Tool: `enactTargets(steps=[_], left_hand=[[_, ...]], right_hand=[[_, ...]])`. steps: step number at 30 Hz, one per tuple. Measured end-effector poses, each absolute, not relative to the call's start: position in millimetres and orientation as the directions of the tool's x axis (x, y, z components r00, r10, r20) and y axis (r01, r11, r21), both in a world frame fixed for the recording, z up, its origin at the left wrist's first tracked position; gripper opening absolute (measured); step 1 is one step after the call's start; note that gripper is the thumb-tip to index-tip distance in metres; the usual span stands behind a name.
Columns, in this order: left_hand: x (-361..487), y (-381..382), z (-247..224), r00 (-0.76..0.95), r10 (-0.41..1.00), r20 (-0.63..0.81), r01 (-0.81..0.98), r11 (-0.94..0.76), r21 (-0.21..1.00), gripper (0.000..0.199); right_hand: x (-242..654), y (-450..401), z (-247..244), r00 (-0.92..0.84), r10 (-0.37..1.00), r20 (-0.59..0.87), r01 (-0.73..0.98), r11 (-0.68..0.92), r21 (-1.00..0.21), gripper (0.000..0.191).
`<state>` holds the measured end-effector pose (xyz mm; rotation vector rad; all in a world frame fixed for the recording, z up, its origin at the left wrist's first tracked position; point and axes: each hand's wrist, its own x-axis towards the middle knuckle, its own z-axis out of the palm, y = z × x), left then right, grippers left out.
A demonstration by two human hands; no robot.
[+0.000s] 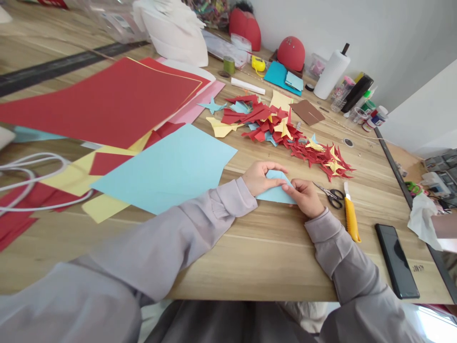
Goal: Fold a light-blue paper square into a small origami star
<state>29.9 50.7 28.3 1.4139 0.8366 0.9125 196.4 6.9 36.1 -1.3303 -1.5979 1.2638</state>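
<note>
A small piece of light blue folded paper (274,189) is held between my two hands, just above the wooden table. My left hand (263,178) grips its upper left side, thumb on the near face and fingers behind. Along the right edge my right hand (303,195) pinches it between thumb and curled fingers. A large light blue sheet (171,166) lies to the left, partly under my left forearm's line. Beyond my hands spreads a pile of folded red, yellow and blue paper stars (274,124).
Right of my hands lie black-handled scissors (334,196), a yellow utility knife (352,216) and a black phone (396,259). Large red sheets (107,100) and a white cable (32,178) occupy the left. At the far right another person's arm (444,226) shows beside a white tissue (423,214).
</note>
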Motion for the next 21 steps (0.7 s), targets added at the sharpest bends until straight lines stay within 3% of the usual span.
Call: enactTargets(steps=[4,10,14,18,21], left_hand=[[29,53,28,0.417,0.908,0.035,-0.076,-0.004,0.997,0.041],[29,57,26,0.405,0.912,-0.06,-0.208,0.156,0.966,0.062],[28,58,26,0.409,0.908,-0.092,-0.259,0.212,0.942,0.066],[28,53,28,0.472,0.877,-0.089,-0.17,0.189,0.967,0.07],[31,48,28,0.482,0.873,-0.072,-0.078,0.124,0.989,0.068]], right_hand=[[198,6,35,-0.195,0.98,-0.041,0.328,0.025,-0.944,0.06],[203,6,34,-0.198,0.98,-0.008,0.337,0.06,-0.94,0.062],[206,8,26,-0.154,0.988,-0.004,0.278,0.039,-0.96,0.062],[206,10,22,-0.095,0.995,0.004,0.134,0.017,-0.991,0.055],[204,10,25,-0.17,0.985,-0.016,0.165,0.013,-0.986,0.046]])
